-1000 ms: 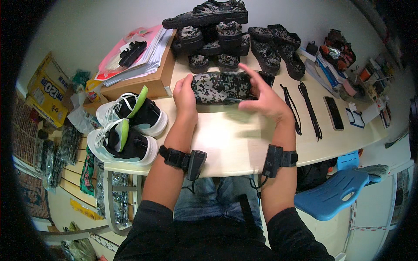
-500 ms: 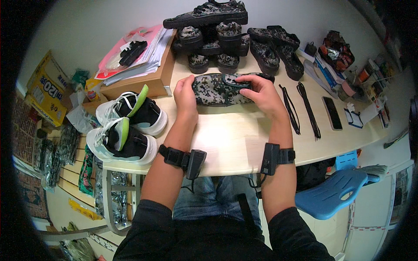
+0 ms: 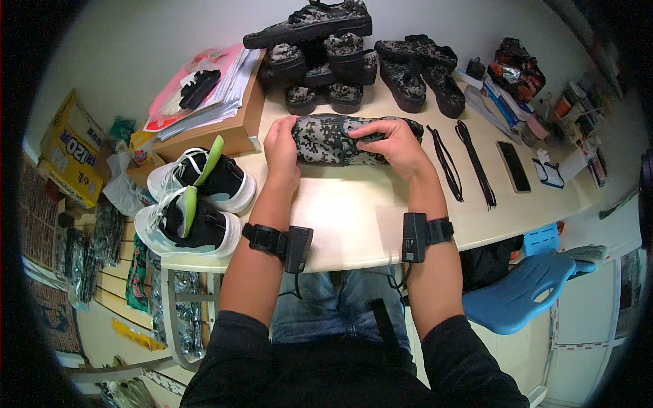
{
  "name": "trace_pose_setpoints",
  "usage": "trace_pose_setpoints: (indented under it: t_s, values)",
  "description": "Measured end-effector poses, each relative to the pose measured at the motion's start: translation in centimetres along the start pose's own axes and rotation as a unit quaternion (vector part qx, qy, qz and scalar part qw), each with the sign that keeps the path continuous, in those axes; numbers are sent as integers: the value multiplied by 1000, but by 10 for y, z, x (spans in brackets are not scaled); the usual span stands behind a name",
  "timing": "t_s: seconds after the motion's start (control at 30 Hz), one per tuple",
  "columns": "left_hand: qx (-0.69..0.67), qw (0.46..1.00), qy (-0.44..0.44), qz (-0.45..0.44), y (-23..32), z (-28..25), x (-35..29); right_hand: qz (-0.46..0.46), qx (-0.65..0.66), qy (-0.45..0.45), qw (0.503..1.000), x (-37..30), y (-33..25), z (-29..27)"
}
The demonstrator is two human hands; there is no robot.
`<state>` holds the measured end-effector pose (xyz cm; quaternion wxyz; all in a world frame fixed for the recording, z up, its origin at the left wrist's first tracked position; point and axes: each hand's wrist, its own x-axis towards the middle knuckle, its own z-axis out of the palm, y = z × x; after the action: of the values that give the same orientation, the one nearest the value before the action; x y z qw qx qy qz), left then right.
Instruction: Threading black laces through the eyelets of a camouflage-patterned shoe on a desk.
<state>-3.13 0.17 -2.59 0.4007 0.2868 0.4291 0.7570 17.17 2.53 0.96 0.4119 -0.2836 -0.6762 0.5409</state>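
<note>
Camouflage-print fabric shoe [image 3: 320,144] sits crosswise at middle of pale wood-toned table [image 3: 347,224], held at both ends. Left hand [image 3: 281,146] clasps its left end, fingers bunched together, tips largely hidden. Right hand [image 3: 400,148] pinches its upper between thumb and index finger. Thin black shoelaces [image 3: 475,163] lie right; white, black and lime-green sneakers [image 3: 207,234] sit left; stacked camouflage shoes [image 3: 309,30] stand behind.

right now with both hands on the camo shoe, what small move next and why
Perhaps ease the camouflage shoe's upper straight with the right fingers: they touch it near the middle, while the left hand braces its left end.
</note>
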Motion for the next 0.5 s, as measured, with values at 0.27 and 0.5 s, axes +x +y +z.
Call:
trace_pose_setpoints:
  t_s: [0.27, 0.5]
  values:
    - [-5, 997, 73, -41, -6, -8, 1, -180, 106, 315, 926, -2, -5, -43]
    - [1, 993, 107, -50, -8, -9, 5, 29, -284, 328, 901, 13, 38, -34]
